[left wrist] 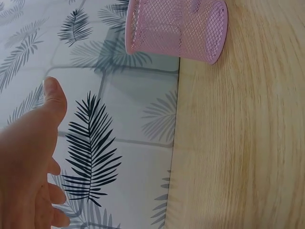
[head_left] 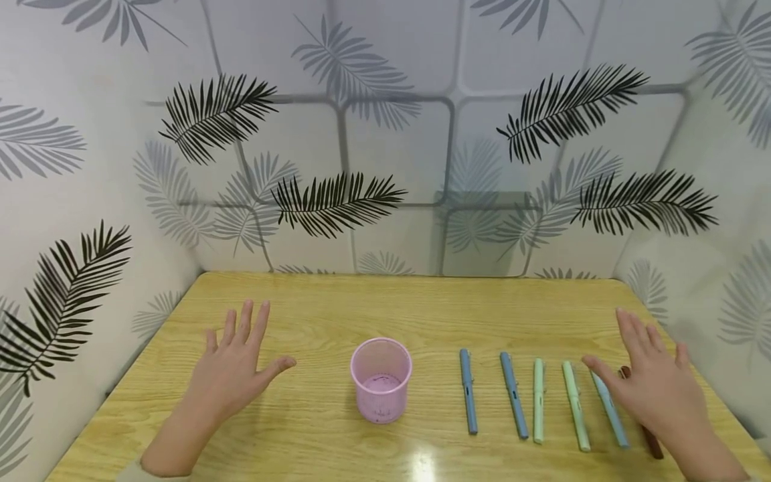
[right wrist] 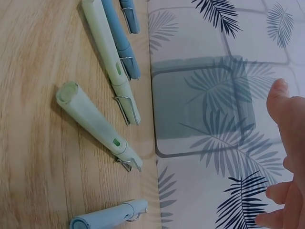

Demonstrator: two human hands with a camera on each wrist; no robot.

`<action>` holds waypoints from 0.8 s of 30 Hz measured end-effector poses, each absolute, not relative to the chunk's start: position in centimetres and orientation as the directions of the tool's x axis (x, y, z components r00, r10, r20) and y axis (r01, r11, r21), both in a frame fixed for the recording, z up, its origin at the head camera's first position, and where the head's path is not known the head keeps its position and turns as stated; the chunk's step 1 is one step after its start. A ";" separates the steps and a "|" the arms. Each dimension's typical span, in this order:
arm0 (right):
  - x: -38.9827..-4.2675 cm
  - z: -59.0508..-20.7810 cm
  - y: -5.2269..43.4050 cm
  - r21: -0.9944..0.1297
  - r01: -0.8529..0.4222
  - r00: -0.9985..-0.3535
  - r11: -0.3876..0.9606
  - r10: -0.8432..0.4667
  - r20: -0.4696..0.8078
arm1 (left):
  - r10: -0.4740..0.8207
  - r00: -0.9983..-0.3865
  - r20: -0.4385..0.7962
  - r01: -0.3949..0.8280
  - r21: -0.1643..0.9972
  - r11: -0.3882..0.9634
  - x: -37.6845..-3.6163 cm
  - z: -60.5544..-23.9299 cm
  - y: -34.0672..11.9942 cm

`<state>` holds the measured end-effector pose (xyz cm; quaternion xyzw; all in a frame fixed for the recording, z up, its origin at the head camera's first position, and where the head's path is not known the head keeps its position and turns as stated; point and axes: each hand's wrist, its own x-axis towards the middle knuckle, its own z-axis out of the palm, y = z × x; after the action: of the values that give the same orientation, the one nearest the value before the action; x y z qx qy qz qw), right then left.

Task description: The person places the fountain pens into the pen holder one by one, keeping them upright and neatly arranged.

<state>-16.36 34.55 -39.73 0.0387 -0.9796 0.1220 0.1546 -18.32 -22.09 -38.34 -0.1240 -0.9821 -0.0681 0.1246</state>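
My left hand (head_left: 231, 368) is held above the left part of the table, fingers spread and holding nothing. To its right stands a pink mesh pen holder (head_left: 381, 381), upright, with no pens in it. Spread likewise, my right hand (head_left: 659, 385) hovers over the right side and partly hides a brown pen (head_left: 650, 442) and a light blue pen (head_left: 610, 410). Left of these lie two pale green pens, one (head_left: 576, 405) nearer the hand and another (head_left: 539, 402) beside it. Farther left are two darker blue pens, one (head_left: 514, 396) and another (head_left: 468, 391).
The wood-grain table (head_left: 313, 314) has its far edge against a wall (head_left: 391, 147) covered in leaf-patterned paper. Similar walls stand close on the left and right. The pens lie apart in a row, clips toward the far side.
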 end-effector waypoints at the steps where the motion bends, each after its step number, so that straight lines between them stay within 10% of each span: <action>1: -16.3 -39.7 34.6 -0.249 -0.111 -0.948 0.962 -0.028 0.318 | 0.225 -0.937 0.266 0.264 0.121 0.957 -18.3 -38.4 -22.0; 16: -15.7 -39.3 35.5 -0.555 0.086 -0.861 0.827 0.342 0.377 | 0.099 -0.943 0.317 0.256 0.505 0.824 -17.2 -38.7 -18.4; 24: -15.8 -40.7 37.1 -0.529 0.127 -0.935 0.839 0.278 0.218 | 0.148 -0.946 0.287 0.314 0.710 0.630 -17.0 -39.8 -15.9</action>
<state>-15.84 37.14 -40.70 -0.1068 -0.9480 0.2624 0.1447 -17.04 -15.88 -39.82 -0.1289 -0.8972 -0.4101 0.1012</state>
